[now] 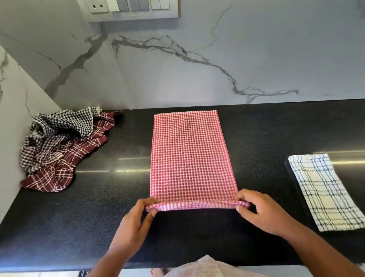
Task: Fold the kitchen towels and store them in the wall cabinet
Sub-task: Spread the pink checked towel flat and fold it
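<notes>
One white plaid towel (pixel 328 191) lies folded at the counter's right; the red checked towel (pixel 190 156), centre, has its near corners pinched by left hand (pixel 137 220) and right hand (pixel 262 212); two crumpled towels (pixel 60 148) wait; nothing seems stored.

Counter (pixel 55 217): black speckled stone, polished, glossy, light streaks mirrored. Wall (pixel 256 41): grey-veined marble-look slabs, smooth, soft sheen. Red towel (pixel 190 154): woven cloth, bumpy waffle-like weave, matt. White towel (pixel 326 192): cloth, matt, nubby, fuzzy edges. Check towel (pixel 58 133), maroon towel (pixel 53 177): soft cloth, matt, crumpled. Switch plate (pixel 130 6): smooth, faint gloss, probably plastic; blurred at frame edge.
</notes>
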Available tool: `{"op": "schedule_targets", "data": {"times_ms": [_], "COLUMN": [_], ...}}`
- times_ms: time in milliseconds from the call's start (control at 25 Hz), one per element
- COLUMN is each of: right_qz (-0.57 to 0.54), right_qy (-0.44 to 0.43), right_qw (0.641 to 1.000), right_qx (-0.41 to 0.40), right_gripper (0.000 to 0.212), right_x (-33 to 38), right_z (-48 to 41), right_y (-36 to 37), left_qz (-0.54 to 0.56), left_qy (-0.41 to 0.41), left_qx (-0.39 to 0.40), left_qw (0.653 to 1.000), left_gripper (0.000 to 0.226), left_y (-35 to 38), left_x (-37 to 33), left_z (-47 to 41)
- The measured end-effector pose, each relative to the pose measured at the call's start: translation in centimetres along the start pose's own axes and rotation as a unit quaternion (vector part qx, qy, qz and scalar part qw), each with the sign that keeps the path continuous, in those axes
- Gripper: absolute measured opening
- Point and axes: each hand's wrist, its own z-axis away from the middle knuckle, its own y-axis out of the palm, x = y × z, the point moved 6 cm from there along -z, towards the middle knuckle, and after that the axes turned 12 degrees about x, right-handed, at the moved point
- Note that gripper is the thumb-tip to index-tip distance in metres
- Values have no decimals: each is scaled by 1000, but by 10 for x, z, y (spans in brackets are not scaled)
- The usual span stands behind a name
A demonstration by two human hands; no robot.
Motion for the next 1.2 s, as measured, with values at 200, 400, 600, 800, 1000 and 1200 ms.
{"op": "schedule_targets", "data": {"times_ms": [200,400,600,800,1000,1200], "right_qz": [-110,-282,-300,-307,-296,-275], "right_qy": [-5,1,28,79,149,191], "right_qw": [993,957,953,942,934,931], "right_qx": [41,62,-21,-112,-134,-143], "right_gripper": [15,42,37,16,11,13], "right_x": [10,5,7,13,7,-9], "right_z": [-3,-7,-26,-74,-126,-158], "right_y": [-8,-14,-39,-73,-86,-87], "left_qz": [127,256,256,203,162,159], "left_qy": [-18,-54,-47,-68,-117,-146], "left_qx": [0,56,16,-25,-38,-42], "left_qw": [992,964,965,976,979,976], "left_gripper": [12,32,33,21,19,17], "left_y": [-18,-28,-60,-86,-87,-81], "left_x": [-6,-7,-22,-28,-15,8], "left_z": [0,-6,-37,-97,-152,-175]}}
